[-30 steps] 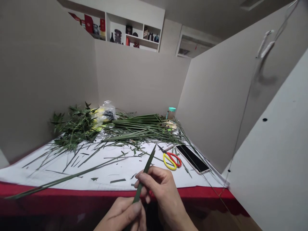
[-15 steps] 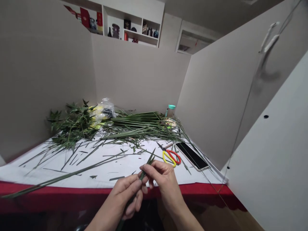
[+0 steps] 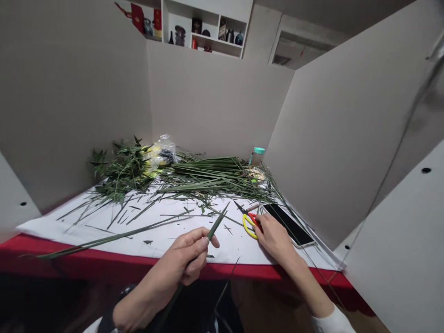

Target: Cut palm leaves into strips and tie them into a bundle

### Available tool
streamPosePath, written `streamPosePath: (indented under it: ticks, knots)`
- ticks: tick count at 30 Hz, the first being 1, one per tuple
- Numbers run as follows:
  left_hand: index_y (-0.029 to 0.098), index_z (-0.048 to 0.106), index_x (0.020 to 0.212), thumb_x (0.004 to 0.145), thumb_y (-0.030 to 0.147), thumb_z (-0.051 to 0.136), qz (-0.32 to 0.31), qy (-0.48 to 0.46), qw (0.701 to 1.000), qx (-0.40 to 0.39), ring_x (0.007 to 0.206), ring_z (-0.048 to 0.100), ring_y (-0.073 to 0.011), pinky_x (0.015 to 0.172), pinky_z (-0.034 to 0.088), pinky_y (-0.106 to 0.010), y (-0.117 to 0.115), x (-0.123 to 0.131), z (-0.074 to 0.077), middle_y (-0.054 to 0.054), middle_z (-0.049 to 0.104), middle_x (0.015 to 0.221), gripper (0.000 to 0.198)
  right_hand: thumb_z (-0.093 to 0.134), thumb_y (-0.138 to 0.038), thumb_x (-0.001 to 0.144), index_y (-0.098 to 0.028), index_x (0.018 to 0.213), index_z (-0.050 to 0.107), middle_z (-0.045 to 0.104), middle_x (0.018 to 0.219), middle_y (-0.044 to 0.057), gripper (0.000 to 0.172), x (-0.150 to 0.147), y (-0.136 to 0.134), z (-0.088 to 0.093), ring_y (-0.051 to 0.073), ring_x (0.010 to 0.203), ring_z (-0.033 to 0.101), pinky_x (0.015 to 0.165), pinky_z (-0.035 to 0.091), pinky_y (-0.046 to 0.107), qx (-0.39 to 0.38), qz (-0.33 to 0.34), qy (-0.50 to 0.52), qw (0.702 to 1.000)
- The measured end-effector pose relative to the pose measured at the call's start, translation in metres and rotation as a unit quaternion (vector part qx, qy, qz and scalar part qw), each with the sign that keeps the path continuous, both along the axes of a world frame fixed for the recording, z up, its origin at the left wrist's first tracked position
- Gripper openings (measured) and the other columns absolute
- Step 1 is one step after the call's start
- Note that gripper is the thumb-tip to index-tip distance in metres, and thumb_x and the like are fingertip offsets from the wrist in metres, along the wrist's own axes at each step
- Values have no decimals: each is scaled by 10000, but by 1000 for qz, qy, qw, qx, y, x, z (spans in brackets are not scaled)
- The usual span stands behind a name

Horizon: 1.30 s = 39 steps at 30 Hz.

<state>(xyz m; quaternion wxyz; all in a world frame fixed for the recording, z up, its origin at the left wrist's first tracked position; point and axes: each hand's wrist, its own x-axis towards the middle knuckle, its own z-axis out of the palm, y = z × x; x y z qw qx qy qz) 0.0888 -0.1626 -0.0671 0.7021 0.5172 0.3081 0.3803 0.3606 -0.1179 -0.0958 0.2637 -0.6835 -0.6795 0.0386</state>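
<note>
Bamboo leaf (image 3: 217, 226) gripped tip-up in closed left hand (image 3: 187, 252) above white paper (image 3: 156, 247); right hand (image 3: 274, 238) curled over scissors (image 3: 250, 224), grip unclear. Teal-lidded jar (image 3: 257, 156) behind, contents unclear; plastic bag (image 3: 165, 150) holds yellow items (image 3: 152, 159).

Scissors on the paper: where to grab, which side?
Best taken by the yellow and red loop handles of the scissors, from the near side with the right hand, which is right at them. The loops lie nearest the person and the blades point away, so this likely avoids the tips.
</note>
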Motion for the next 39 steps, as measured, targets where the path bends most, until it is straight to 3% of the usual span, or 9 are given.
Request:
streamPosePath:
  ticks: [3,5,8,14,17,22,29,36,39]
  knots:
    - [189,562,804,925,341,511,4,9,1000,18,401,137,-69,414,112,-234,9,-1,2,110,288,443,201,613,-212,871,-161,815,584,598,796,1,80,1,3,-3,181,782,583,788,458,366,-7,12,-11,1000]
    - [174,559,739,907,316,535,9,16,999,32,393,181,-56,433,125,-235,15,-4,6,85,383,450,221,578,-154,826,-166,852,561,588,766,14,33,4,3,-4,196,749,575,757,448,362,-1,19,3,1000]
    - [154,564,672,861,311,586,17,28,999,38,394,208,-43,437,121,-238,24,-8,11,35,507,507,247,538,-174,789,-164,994,514,604,819,49,206,10,2,-8,216,744,587,729,454,358,17,24,48,998]
    - [161,577,688,803,398,629,32,33,998,32,412,185,-63,416,96,-226,38,-6,13,86,345,440,269,512,-394,872,-159,1250,476,608,865,53,446,8,-11,-2,204,738,612,695,501,321,46,66,148,986]
    - [165,567,705,814,413,622,36,32,998,39,417,173,-63,414,97,-224,41,-4,13,95,320,451,277,589,-445,858,-192,1218,579,633,876,47,440,-9,-28,12,196,736,597,696,491,305,37,114,164,979]
    - [172,582,812,872,416,568,57,24,996,68,408,145,-67,407,110,-224,40,-1,11,111,309,455,252,671,-344,798,-220,1136,644,620,802,0,361,-45,-54,33,180,705,557,684,443,289,-29,194,179,964]
    - [159,610,812,876,418,556,75,33,992,92,404,150,-68,412,127,-224,36,1,12,113,294,434,272,706,-318,690,-244,1049,578,540,778,-34,388,-65,-69,45,177,691,468,642,373,279,-92,181,178,963]
    - [184,554,756,851,412,550,47,45,993,100,414,147,-74,407,119,-232,35,8,15,117,282,440,247,647,-291,729,-232,1073,581,602,857,-8,355,-74,-67,51,191,762,502,705,381,285,-112,188,157,963]
    - [166,585,750,827,382,578,24,62,993,102,410,170,-70,407,112,-237,31,9,19,109,301,449,229,609,-275,779,-237,1047,591,554,779,-35,271,-77,-65,52,165,701,463,660,360,261,-95,204,153,962]
